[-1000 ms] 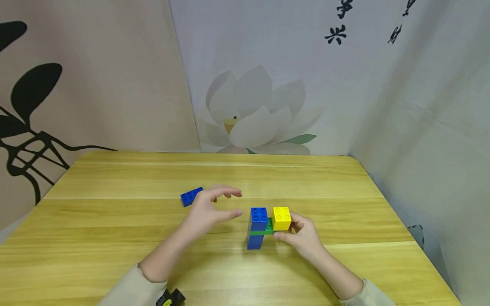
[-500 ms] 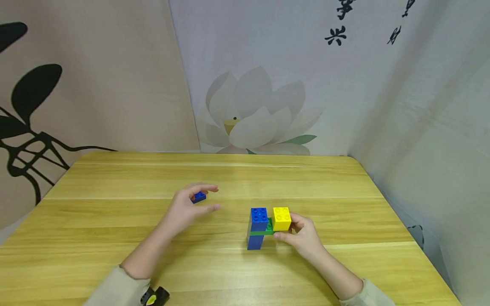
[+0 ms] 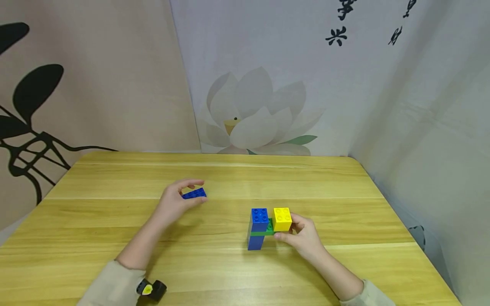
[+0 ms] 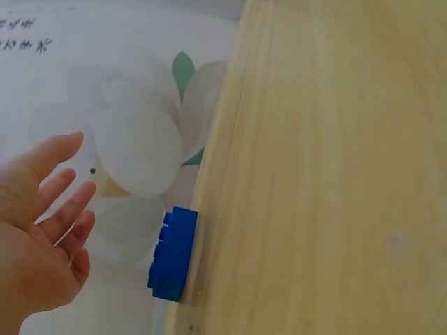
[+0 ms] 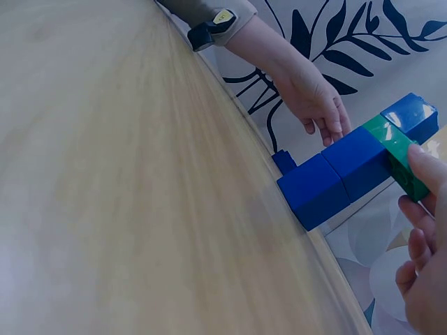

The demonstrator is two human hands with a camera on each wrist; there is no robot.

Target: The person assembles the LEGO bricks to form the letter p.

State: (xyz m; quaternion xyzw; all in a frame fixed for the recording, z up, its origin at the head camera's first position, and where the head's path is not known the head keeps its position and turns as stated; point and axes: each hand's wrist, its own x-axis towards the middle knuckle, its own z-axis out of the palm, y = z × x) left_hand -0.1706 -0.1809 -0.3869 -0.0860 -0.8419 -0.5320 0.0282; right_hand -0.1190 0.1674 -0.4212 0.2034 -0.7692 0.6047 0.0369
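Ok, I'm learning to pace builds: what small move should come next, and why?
Probably close the left hand on the loose brick: the left wrist view shows a gap between them, and the right hand holds the stack.

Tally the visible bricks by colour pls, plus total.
Blue: 4 (loose brick; in the stack: top block, middle block, bottom block)
Green: 1 (flat brick)
Yellow: 1 (yellow block)
Total: 6
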